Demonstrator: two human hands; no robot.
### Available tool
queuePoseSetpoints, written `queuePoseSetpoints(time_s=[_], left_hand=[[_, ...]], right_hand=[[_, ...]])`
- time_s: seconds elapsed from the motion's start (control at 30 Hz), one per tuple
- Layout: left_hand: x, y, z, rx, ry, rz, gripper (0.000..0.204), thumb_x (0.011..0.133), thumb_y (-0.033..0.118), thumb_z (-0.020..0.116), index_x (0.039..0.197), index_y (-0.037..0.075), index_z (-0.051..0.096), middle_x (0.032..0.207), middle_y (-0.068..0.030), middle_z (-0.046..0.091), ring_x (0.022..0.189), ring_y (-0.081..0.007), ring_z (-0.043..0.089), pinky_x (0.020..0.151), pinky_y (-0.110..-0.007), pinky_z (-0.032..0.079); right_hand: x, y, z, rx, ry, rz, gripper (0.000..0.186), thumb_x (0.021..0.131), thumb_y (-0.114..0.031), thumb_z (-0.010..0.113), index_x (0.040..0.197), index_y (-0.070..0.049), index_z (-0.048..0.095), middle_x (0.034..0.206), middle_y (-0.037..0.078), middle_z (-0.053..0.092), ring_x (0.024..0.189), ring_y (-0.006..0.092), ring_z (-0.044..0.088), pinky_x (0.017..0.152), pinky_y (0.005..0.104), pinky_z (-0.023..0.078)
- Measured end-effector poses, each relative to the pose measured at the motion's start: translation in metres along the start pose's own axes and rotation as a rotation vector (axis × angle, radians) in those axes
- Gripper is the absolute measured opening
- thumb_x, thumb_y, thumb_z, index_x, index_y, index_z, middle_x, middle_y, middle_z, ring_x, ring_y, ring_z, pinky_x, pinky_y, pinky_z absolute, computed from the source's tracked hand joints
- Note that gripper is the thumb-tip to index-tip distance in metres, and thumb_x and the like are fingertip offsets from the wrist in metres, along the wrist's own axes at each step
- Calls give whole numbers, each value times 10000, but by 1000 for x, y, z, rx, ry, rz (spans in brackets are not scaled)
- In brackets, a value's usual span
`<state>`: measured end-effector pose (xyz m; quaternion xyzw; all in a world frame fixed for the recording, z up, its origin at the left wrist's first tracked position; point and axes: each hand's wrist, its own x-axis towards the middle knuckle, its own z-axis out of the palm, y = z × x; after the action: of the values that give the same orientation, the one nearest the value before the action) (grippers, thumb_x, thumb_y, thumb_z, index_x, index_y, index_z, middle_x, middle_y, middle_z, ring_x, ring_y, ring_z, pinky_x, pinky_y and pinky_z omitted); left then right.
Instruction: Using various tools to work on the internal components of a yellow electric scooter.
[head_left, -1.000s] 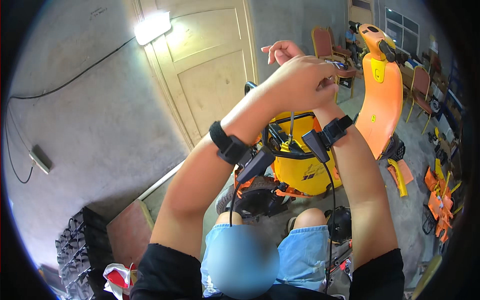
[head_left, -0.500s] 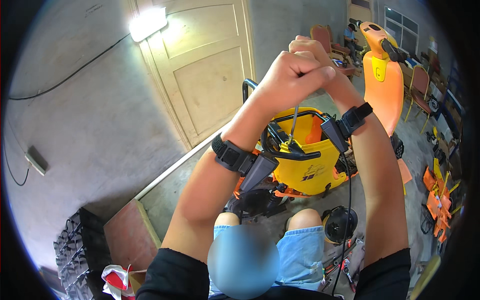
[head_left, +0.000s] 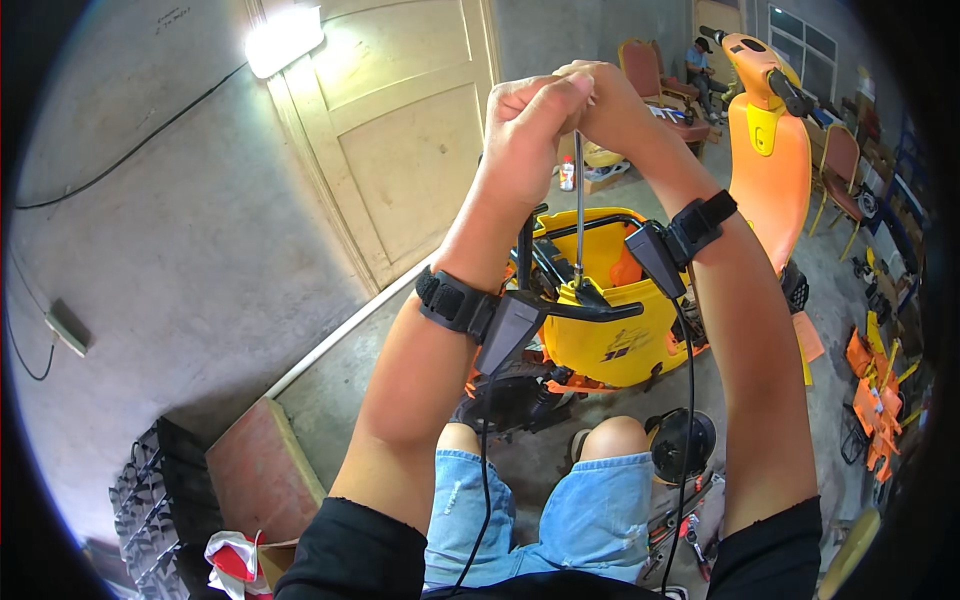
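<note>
A long, thin metal-shafted wrench (head_left: pixel 580 200) stands nearly upright, its lower tip down at the top of a yellow scooter body (head_left: pixel 630 345). My left hand (head_left: pixel 532 125) and my right hand (head_left: pixel 608 105) are closed together around its upper end. Its handle is hidden inside them. Below my wrists, a black tubular rail (head_left: pixel 600 313) crosses the yellow body, and an orange part (head_left: pixel 627 268) shows inside its hollow. A dark wheel (head_left: pixel 505 398) sits under the body on the left.
A black round lamp-like part (head_left: pixel 683 445) and scattered hand tools (head_left: pixel 700 540) lie by my right knee. An orange scooter (head_left: pixel 768 185) stands at right, near orange panels (head_left: pixel 877 410). Far back, a person (head_left: pixel 703 75) sits. Black strapped devices with cables are on my wrists.
My hands have shifted left and slightly up, and the left has turned more upright. The wrench's shaft, slanted and mostly hidden before, now shows long and nearly vertical.
</note>
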<state>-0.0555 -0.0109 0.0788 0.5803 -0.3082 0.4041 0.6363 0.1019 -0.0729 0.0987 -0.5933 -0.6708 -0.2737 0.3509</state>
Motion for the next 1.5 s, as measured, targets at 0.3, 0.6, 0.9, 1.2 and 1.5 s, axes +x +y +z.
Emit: queuePoseSetpoints(time_s=[0.3, 0.6, 0.9, 1.2, 1.5], left_hand=[[-3, -7, 20, 413, 85, 217, 264, 915, 122, 622, 700, -30, 626, 635, 38, 501, 645, -54, 410, 610, -254, 360], [-1, -1, 13, 72, 55, 14, 362, 880, 92, 605, 555, 37, 455, 570, 34, 346, 587, -89, 325, 599, -279, 291], [11, -3, -5, 6, -93, -81, 405, 848, 93, 579, 501, 81, 370, 510, 0, 315, 544, -142, 360, 733, -334, 419], [24, -16, -36, -397, -282, 19, 497, 899, 224, 389, 415, 166, 290, 455, 1, 206, 601, -198, 292, 839, -378, 355], [25, -31, -51, -846, -203, -35, 487, 893, 234, 422, 429, 166, 288, 447, 7, 205, 586, -171, 290, 774, -351, 357]], right_hand=[[3, -2, 5, 1, 52, -243, 111, 778, -155, 608, 768, -45, 620, 763, 137, 641, 721, 372, 574, 662, 404, 477], [1, -1, 0, -113, 22, -75, 155, 730, -139, 635, 818, -18, 676, 778, 220, 643, 738, 419, 593, 637, 416, 475], [-2, -4, -12, -136, 2, -28, 183, 726, -188, 641, 785, -20, 684, 730, 247, 610, 723, 464, 586, 624, 469, 491], [-1, -27, -6, -550, 93, 168, 325, 769, -324, 590, 671, -34, 700, 692, 207, 657, 711, 384, 659, 724, 438, 522], [-3, -84, -17, -727, 53, 472, 276, 762, -343, 604, 687, -110, 731, 704, 132, 695, 686, 285, 688, 761, 434, 467]])
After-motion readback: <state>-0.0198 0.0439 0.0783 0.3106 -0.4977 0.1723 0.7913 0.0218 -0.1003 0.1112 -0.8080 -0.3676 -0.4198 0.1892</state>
